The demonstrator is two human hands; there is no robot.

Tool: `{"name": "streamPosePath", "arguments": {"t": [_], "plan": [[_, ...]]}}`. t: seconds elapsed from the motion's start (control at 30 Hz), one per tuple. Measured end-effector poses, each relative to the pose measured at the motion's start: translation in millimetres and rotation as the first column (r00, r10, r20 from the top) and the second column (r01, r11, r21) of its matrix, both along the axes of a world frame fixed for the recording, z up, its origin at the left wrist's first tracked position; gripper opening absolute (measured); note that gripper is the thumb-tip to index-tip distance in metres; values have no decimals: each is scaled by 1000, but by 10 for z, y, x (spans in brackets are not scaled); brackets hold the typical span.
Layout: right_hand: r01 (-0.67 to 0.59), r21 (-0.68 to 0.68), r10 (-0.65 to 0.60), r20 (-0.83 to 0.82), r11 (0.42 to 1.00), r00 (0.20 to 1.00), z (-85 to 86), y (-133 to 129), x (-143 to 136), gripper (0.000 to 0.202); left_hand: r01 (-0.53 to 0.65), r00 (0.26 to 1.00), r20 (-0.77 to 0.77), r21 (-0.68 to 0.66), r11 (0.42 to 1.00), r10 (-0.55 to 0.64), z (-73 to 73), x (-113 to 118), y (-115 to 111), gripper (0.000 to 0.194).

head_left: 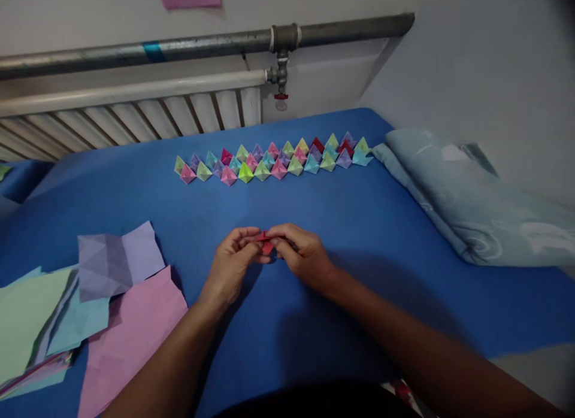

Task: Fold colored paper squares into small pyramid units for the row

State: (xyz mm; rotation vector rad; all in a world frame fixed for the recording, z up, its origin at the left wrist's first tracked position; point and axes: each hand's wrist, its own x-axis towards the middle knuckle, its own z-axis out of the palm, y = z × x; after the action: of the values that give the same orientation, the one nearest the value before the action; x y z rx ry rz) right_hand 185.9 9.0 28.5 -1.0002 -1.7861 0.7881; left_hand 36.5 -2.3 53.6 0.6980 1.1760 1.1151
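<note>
Between my two hands is a small folded piece of red paper point(268, 247), held above the blue surface in the middle of the head view. My left hand point(231, 259) pinches its left side with thumb and fingers. On the right, my right hand point(303, 250) grips the other side, thumb bent towards the paper. Fingers cover much of the fold, so its full shape is hidden. Beyond the hands, rows of small pointed folded paper pieces point(245, 172) in pink, green, purple, blue and red stand close together.
A stack of coloured paper sheets point(31, 322) lies at left, beside a creased purple sheet point(108, 262) and a pink sheet point(135, 340). At right rests a folded grey-blue cloth point(485, 208). A radiator point(135, 118) and a metal pipe point(215, 44) run along the wall.
</note>
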Motion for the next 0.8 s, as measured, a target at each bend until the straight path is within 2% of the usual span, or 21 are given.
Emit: {"name": "streamPosePath", "arguments": {"t": [0.13, 0.23, 0.3, 0.37, 0.47, 0.57, 0.63, 0.8], "plan": [[-48, 122, 37, 91, 991, 995, 7, 0, 72, 28, 75, 987, 147, -76, 994, -63, 46, -64, 19, 27], [-114, 181, 87, 150, 977, 985, 5, -5, 119, 33, 82, 983, 173, -85, 993, -67, 48, -96, 26, 27], [-143, 172, 118, 150, 975, 982, 18, -21, 127, 31, 69, 986, 160, -86, 994, -54, 36, -106, 29, 30], [-155, 106, 144, 111, 982, 983, 49, -47, 114, 27, 64, 990, 130, -77, 995, -54, 21, -110, 29, 35], [-103, -164, 100, -28, 981, 995, 117, -83, 69, 25, 69, 996, 49, -6, 998, -69, 0, -110, 20, 37], [-53, -443, 0, -119, 895, 993, 175, -88, 27, 25, 85, 995, -59, 89, 992, -80, -18, -111, -4, 35], [-65, -514, -14, -148, 855, 989, 188, -73, 13, 20, 110, 988, -117, 120, 987, -96, -29, -114, -25, 35], [-108, -543, -2, -199, 833, 980, 156, -38, 17, 13, 160, 977, -159, 134, 978, -138, -37, -123, -46, 35]]}}
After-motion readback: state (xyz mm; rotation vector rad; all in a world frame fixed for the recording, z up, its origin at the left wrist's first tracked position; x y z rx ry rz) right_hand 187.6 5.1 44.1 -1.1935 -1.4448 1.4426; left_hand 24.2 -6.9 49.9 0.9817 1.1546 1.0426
